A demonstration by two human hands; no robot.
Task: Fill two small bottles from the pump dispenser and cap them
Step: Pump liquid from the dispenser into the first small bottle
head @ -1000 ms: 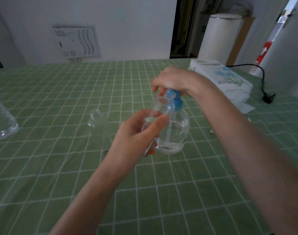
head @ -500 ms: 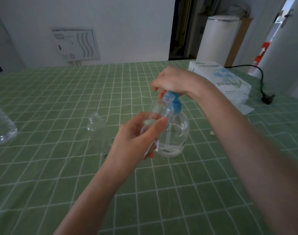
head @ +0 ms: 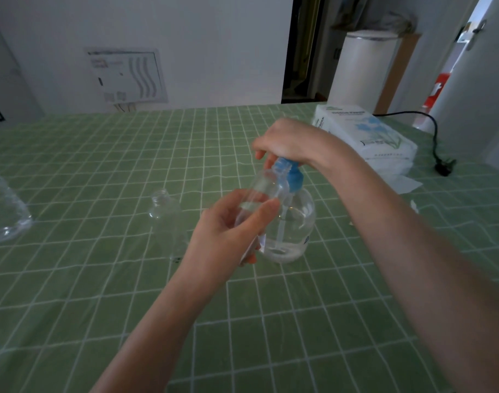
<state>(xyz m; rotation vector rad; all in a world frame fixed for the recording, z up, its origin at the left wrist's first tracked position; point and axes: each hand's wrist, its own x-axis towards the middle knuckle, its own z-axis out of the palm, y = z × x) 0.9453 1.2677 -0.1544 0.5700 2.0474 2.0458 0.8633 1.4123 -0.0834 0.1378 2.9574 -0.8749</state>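
While the left hand [head: 228,231] holds a small bottle [head: 263,191] above the table [head: 100,307], its grip pinches the clear body between thumb and curled fingers. The bottle leans to the right, its mouth at the nozzle of the blue pump head [head: 292,174]. How full the bottle is cannot be told. The right hand [head: 288,143] lies on top of the pump head, and its grip is curled down over it, hiding the upper face. The dispenser [head: 296,222], round and clear, stands on the table at centre; liquid fills only its bottom part, and the dip tube shows inside. The left hand and the held bottle cover the dispenser's left flank.

A second small bottle [head: 164,214], uncapped and upright, stands on the table to the left of the hands, apart from both. At the far left edge lies part of a larger clear bottle [head: 4,214], cut off by the frame. A white tissue pack [head: 367,137] rests at the table's far right corner, behind the right wrist. Beside it a black cable [head: 432,126] ends in a plug [head: 445,168] on the cloth. The right forearm crosses the table's right side and hides the surface beneath it. Beyond the table stand a white bin [head: 361,69] and a wall panel [head: 126,75].
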